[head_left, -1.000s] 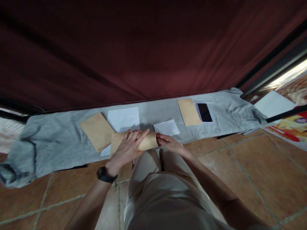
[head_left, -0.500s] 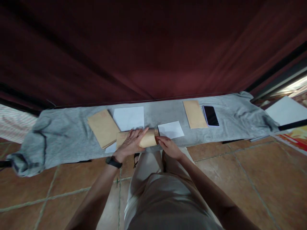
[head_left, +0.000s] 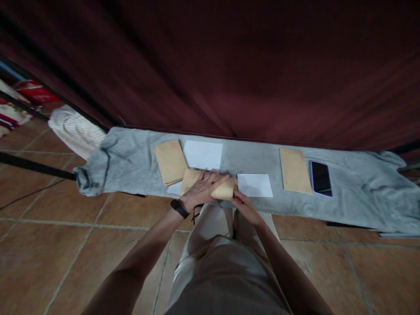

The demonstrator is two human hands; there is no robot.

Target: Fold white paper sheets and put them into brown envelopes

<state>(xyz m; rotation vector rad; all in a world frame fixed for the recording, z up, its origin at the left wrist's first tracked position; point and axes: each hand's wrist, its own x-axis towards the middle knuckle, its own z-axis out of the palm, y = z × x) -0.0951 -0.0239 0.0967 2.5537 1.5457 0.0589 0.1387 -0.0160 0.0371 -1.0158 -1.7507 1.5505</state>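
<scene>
The brown envelope [head_left: 226, 191] lies at the near edge of the grey cloth [head_left: 131, 162], pinned under the left hand [head_left: 201, 191], fingers spread flat, seemingly to steady it. The right hand [head_left: 244, 206] meets its end; pinching or not, I cannot tell. White paper [head_left: 255, 185] lies mid-cloth, just beside.

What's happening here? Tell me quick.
A person stands at a long surface draped in grey cloth, both hands on a brown envelope. The left hand lies flat on top of it, and the right hand touches its right end. A stack of brown envelopes, two white sheets, another envelope and a phone lie beside it.
</scene>
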